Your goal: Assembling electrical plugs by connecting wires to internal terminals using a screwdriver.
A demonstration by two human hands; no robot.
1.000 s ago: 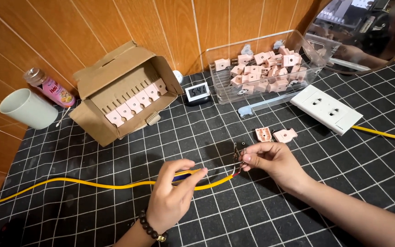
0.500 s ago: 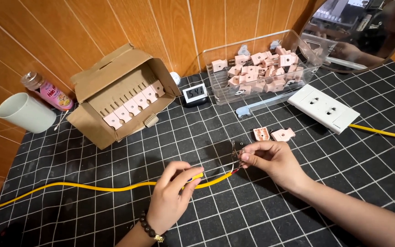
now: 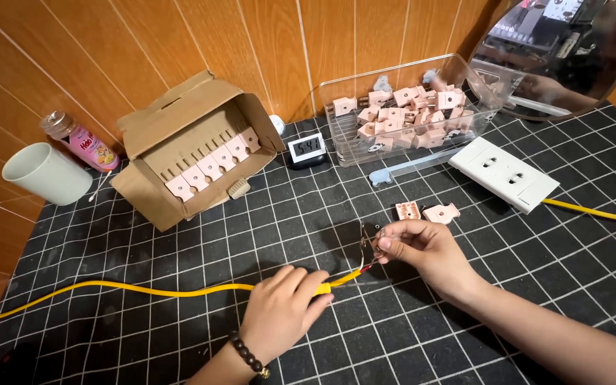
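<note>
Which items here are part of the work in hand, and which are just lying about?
In hand: yellow cable under left hand; small black part in right hand.

Lying about: white mug, pink bottle, small clock.

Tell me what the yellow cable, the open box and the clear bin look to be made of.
Yellow cable, pinched by the left hand: likely a smooth plastic or rubber sheath, bending freely over the mat. Open box: brown cardboard, matte, with creased flaps. Clear bin: probably rigid transparent plastic, glossy, the pink parts showing through its walls.
</note>
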